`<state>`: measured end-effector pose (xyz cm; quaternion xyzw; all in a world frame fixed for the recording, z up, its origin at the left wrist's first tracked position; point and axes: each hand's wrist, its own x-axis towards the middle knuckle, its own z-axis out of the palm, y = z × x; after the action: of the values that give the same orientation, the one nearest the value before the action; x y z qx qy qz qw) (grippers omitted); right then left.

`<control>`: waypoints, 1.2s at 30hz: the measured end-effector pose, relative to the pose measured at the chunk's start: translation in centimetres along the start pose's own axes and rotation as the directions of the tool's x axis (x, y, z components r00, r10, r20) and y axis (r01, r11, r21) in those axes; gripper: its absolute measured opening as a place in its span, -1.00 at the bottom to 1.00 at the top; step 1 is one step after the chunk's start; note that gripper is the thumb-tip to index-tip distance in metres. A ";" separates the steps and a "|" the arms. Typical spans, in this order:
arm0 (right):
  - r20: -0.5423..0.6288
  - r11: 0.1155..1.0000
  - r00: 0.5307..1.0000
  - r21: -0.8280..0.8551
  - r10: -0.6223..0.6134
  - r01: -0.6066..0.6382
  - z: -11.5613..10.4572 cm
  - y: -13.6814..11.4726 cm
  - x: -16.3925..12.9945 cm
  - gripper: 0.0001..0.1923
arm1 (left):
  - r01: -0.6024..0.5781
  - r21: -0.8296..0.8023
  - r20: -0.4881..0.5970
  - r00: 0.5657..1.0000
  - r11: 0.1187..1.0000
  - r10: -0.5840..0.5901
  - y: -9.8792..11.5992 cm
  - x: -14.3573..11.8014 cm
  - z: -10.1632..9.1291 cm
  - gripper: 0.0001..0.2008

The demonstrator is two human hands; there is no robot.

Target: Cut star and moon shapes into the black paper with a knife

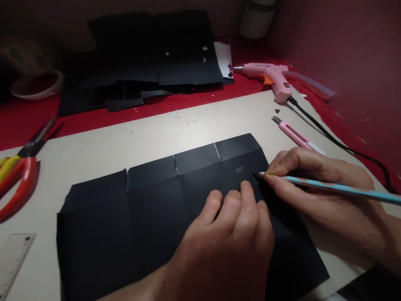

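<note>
A large black paper sheet (150, 234) lies on the white board, its top edge cut by several slits into flaps. A small star outline (239, 169) is drawn in pale lines near its upper right. My left hand (232, 234) rests on the sheet just below the star, fingers side by side and bent, pressing down; its thumb is hidden. My right hand (313, 184) pinches a light blue pencil (332, 186) close to its dark tip. That tip touches or hovers just over the paper, right of the star; I cannot tell which.
Red-and-yellow scissors (26, 171) and a clear ruler (14, 259) lie at left. A pink utility knife (294, 133) and a pink glue gun (272, 75) with a black cord are at upper right. More black paper (156, 46) and a tape roll (39, 85) sit behind.
</note>
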<state>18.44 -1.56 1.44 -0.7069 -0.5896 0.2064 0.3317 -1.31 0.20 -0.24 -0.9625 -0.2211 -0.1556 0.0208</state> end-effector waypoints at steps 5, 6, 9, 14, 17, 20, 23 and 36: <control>0.022 1.000 1.000 0.019 -0.002 0.001 0.0 0.1 0.1 -0.87 | 0.006 0.004 -0.005 1.000 1.000 -0.006 0.0 0.0 -0.1 -0.57; 0.025 1.000 1.000 0.024 0.000 0.000 0.0 0.1 0.1 -0.87 | 0.004 0.005 -0.009 1.000 1.000 -0.004 0.0 0.1 -0.1 -0.57; 0.015 0.999 1.000 0.038 0.013 -0.014 0.1 0.1 0.1 -0.86 | -0.001 0.006 -0.011 1.000 1.000 0.001 -0.1 0.1 -0.1 -0.57; 0.010 0.999 1.000 0.036 0.014 -0.014 0.0 -0.1 0.1 -0.86 | -0.014 0.013 -0.015 1.000 1.000 0.014 -0.2 0.2 -0.1 -0.56; 0.011 0.999 1.000 0.035 -0.003 0.002 -0.1 -0.2 0.1 -0.86 | -0.006 0.012 -0.019 1.000 1.000 0.007 -0.2 0.3 -0.1 -0.56; 0.026 1.000 1.000 0.018 0.001 -0.001 0.0 -0.1 0.1 -0.87 | -0.002 0.006 -0.012 1.000 1.000 0.002 -0.1 0.3 -0.2 -0.57; 0.042 1.000 0.999 0.017 0.002 -0.003 0.0 0.2 0.1 -0.86 | 0.003 0.002 -0.007 1.000 1.000 -0.003 0.0 0.2 -0.2 -0.57; 0.083 0.999 0.997 0.048 0.000 -0.004 -0.2 0.3 -0.1 -0.88 | 0.001 0.006 -0.022 1.000 1.000 -0.001 -0.1 0.3 -0.3 -0.57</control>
<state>18.75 -1.68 1.39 -0.6901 -0.5970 0.2501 0.3236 -1.24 0.40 0.12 -0.9606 -0.2218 -0.1655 0.0260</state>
